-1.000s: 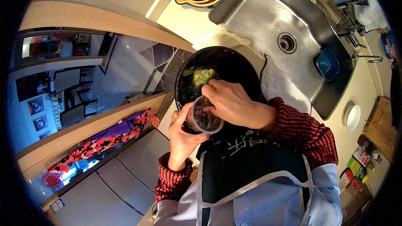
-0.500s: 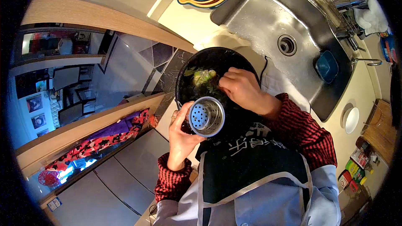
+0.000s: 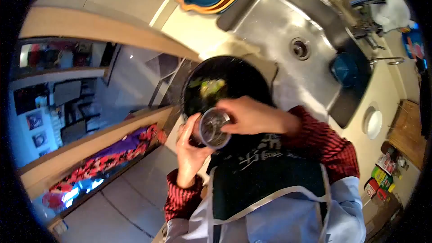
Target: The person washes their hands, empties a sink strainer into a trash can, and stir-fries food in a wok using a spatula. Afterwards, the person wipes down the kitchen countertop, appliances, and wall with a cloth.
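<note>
- Green and yellow scraps (image 3: 212, 88) are already lying in the big black tub (image 3: 245, 76), so that much is looking done.
- The small round cup (image 3: 214, 131) is tipping its mouth up near the tub's six o'clock edge.
- Its inside is looking blurry, so I cannot tell if any bits are waiting there.
- The left hand (image 3: 189, 147) is grasping the cup, fingers curling around its seven-to-ten o'clock side.
- The right hand (image 3: 252, 117) is bending its fingers at the cup's two-to-three o'clock rim.
- Blur is hiding those tips, so I cannot tell if they are pinching anything.
- The sink (image 3: 281, 31) is sitting at one-to-two o'clock from the cup.
</note>
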Demonstrator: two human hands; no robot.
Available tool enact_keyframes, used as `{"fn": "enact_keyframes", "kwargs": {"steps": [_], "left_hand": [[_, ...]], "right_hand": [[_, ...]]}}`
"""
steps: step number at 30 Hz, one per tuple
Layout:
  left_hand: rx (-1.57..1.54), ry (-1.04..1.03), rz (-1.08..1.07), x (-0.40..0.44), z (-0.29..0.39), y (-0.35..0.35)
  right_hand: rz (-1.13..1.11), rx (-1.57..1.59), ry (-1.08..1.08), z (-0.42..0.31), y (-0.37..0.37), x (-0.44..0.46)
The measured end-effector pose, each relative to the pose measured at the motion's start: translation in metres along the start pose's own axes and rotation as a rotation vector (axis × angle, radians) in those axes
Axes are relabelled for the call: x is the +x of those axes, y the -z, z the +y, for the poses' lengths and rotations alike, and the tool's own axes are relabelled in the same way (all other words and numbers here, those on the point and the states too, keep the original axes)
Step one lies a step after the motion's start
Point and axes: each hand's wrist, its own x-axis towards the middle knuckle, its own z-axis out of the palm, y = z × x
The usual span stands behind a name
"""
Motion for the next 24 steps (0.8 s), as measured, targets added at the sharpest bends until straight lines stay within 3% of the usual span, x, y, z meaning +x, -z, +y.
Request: {"fn": "enact_keyframes", "kwargs": {"steps": [1, 4, 7, 8, 11, 13, 15, 20, 22, 24], "left_hand": [[0.026, 0.014, 0.011, -0.001, 0.002, 0.001], [-0.047, -0.032, 0.003, -0.001, -0.007, -0.002], [-0.218, 0.020, 0.043, -0.004, -0.034, -0.012], [-0.241, 0.000, 0.032, -0.001, -0.045, -0.013], [0.080, -0.156, 0.054, -0.005, 0.008, 0.005], [0.039, -0.098, -0.013, -0.003, 0.016, 0.009], [0.003, -0.089, -0.033, -0.004, 0.014, 0.011], [-0.058, -0.061, -0.087, -0.004, 0.003, 0.015], [0.017, -0.174, -0.149, 0.000, 0.009, 0.017], [-0.111, 0.147, 0.032, -0.006, -0.018, -0.007]], "right_hand": [[0.063, -0.088, 0.069, 0.003, -0.008, 0.004], [-0.050, -0.343, -0.076, -0.021, -0.006, 0.018], [-0.062, -0.290, 0.265, -0.010, 0.005, 0.019], [-0.088, -0.349, 0.280, -0.013, 0.010, 0.020], [0.085, -0.640, 0.334, -0.011, -0.009, 0.027], [0.116, -0.675, 0.335, -0.014, -0.004, 0.034], [0.078, -0.585, 0.556, -0.015, 0.008, 0.039], [0.107, -0.743, 0.796, -0.025, 0.014, 0.047], [0.135, -0.745, 1.006, -0.030, 0.003, 0.053], [0.272, -0.670, 1.099, -0.020, -0.016, 0.062]]}}
